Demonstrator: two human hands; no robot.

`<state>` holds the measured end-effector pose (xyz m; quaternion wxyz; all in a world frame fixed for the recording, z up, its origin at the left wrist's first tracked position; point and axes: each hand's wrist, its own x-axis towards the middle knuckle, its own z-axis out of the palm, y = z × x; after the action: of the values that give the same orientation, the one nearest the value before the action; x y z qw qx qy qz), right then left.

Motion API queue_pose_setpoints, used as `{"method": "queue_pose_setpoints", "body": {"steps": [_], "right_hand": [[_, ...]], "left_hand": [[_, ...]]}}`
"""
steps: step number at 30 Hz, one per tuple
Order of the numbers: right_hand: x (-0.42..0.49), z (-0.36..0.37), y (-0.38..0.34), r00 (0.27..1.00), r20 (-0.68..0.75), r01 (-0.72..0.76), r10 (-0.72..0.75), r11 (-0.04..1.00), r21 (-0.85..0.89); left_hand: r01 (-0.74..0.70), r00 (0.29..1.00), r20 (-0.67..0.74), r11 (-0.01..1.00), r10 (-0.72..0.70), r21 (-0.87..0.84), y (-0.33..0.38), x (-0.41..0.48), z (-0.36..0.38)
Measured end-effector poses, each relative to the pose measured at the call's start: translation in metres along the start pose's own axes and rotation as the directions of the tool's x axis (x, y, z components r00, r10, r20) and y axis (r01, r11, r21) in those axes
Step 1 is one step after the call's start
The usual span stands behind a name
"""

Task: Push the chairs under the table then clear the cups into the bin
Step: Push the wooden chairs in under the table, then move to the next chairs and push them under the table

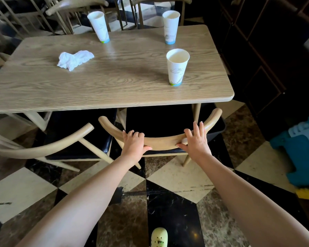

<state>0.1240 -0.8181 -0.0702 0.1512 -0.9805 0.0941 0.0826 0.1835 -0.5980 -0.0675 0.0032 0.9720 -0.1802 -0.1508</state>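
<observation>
Tabletop (114, 81) bears cups (177, 68), tissue (74, 59); left fingers (135, 135) grip chair (161, 140), right fingers (196, 130) lie straight.

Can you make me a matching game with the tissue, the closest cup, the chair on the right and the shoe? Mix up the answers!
Things:
1. tissue
2. near cup
3. right chair
4. shoe

Places or states:
A. pale green, at the bottom of the view
B. left hand and right hand on its back
C. crumpled, on the left of the table
D. upright, near the table's right edge

Pairs: 1-C, 2-D, 3-B, 4-A
</observation>
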Motion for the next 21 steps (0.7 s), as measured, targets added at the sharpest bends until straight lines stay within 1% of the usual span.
{"method": "queue_pose_setpoints", "body": {"steps": [2,3,5,7,10,12,13,15,17,19,21], "right_hand": [[-0.001,-0.003,0.002,0.999,0.033,0.000,-0.001,0.999,0.034],[-0.002,-0.007,0.003,0.998,0.065,0.000,-0.003,0.999,0.052],[-0.001,-0.017,0.010,0.989,0.148,0.003,-0.013,0.998,0.066],[-0.002,-0.034,0.020,0.970,0.243,-0.001,-0.018,0.997,0.079],[-0.005,-0.066,0.035,0.919,0.392,-0.028,-0.031,0.989,0.142],[-0.009,-0.086,0.046,0.895,0.446,-0.108,0.024,0.980,0.165],[-0.010,-0.096,0.053,0.882,0.467,-0.139,0.055,0.979,0.146],[-0.012,-0.114,0.069,0.843,0.533,-0.118,0.076,0.992,0.046],[-0.015,-0.134,0.091,0.776,0.624,-0.092,0.092,0.995,-0.033],[-0.020,-0.149,0.116,0.711,0.695,-0.103,0.107,0.994,-0.047],[-0.022,-0.161,0.149,0.688,0.714,-0.113,0.125,0.991,-0.065]], "left_hand": [[0.010,1.000,0.022,0.999,-0.009,-0.043,-0.001,0.001,-0.004],[0.020,0.998,0.062,0.999,-0.017,-0.048,0.000,0.002,-0.009],[0.027,0.981,0.192,0.999,-0.022,-0.021,0.006,0.006,-0.022],[0.011,0.942,0.337,1.000,-0.008,-0.006,0.015,0.010,-0.037],[-0.018,0.891,0.453,0.999,0.034,-0.038,0.029,0.017,-0.055],[-0.076,0.871,0.485,0.997,0.083,-0.035,0.050,0.022,-0.067],[-0.118,0.859,0.499,0.993,0.112,-0.019,0.064,0.025,-0.073],[-0.191,0.836,0.528,0.981,0.149,0.025,0.095,0.032,-0.083],[-0.228,0.817,0.553,0.972,0.164,0.049,0.132,0.039,-0.093],[-0.244,0.818,0.546,0.969,0.181,0.043,0.167,0.047,-0.103],[-0.217,0.843,0.503,0.976,0.191,-0.008,0.205,0.059,-0.110]]}}
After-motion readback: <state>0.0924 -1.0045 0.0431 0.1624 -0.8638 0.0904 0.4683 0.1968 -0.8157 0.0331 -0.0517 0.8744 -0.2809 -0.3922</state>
